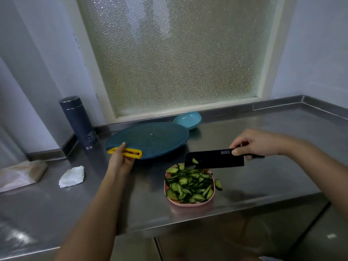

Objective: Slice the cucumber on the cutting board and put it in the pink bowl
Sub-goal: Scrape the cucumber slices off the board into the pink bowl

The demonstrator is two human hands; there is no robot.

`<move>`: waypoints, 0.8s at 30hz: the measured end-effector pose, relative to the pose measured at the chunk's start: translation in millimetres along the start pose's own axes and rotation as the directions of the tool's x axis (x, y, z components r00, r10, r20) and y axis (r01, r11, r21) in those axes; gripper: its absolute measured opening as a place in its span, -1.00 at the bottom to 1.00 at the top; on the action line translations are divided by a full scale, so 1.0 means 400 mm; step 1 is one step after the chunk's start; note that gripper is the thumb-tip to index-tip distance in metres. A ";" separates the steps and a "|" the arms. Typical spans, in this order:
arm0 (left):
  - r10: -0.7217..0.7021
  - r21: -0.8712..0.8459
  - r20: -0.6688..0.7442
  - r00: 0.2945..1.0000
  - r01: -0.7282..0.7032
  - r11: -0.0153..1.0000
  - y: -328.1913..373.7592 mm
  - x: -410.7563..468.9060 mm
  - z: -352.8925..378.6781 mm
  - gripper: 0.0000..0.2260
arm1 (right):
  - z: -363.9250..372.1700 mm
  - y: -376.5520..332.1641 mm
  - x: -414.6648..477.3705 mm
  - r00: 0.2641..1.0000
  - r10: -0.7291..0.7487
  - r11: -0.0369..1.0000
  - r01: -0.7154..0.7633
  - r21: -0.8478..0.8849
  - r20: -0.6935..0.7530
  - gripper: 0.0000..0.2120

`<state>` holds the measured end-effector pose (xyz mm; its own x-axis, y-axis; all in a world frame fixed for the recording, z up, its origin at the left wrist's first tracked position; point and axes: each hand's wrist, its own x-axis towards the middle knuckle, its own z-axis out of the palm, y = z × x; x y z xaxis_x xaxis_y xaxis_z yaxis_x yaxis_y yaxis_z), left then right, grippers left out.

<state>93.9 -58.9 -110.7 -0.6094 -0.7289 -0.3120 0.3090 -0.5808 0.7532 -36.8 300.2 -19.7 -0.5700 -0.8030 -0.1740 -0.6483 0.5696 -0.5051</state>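
Right hand clenched round the handle of a black cleaver, thumb pressed on the blade's flat near the heel, blade on edge and tipped down away from the grip. Just under the blade's far end: pink bowl on the steel counter, heaped with cucumber slices. One slice clings to the blade face, well out from the gripping fingers; one stray slice lies on the counter just beside the bowl rim, below and inward of the right fist. Left hand grasps the round teal cutting board by its yellow handle, thumb on top, fingers through the slot; the board runs away from that grip toward the wall, bare but for a green scrap. Looks like slicing is done and the transfer nearly so. Handling, as a guess: slices are thin, wet, light and floppy, so they stick to steel and slide off the heap (the pile sits above the rim, so more could spill). The stuck slice wants wiping off with a fingertip from the spine side, never along the edge; the stray one wants a light pinch by its rind. Beyond the board from the left grip: a light blue bowl. Outward of that grip: a dark flask, a crumpled tissue.
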 end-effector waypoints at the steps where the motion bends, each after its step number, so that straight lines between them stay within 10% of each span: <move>1: 0.000 -0.039 0.001 1.000 0.000 0.999 0.002 -0.006 -0.005 -0.76 | 0.001 -0.003 -0.004 1.000 0.003 1.000 -0.003 0.013 -0.010 -0.87; 14: 0.015 -0.182 -0.099 0.995 -0.033 0.983 0.027 -0.044 -0.079 -0.86 | 0.022 -0.043 0.002 0.988 -0.023 0.991 0.003 -0.132 -0.151 -0.87; 24: -0.423 0.072 0.044 0.905 0.419 0.905 0.029 -0.114 -0.103 -0.51 | 0.038 -0.061 -0.059 0.983 -0.023 0.988 -0.006 -0.156 -0.183 -0.94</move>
<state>155.4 -47.6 -111.6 -0.7146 -0.3979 -0.5754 -0.0286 -0.8052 0.5923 0.2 302.5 -16.2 -0.6378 -0.7701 -0.0051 -0.7156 0.5951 -0.3659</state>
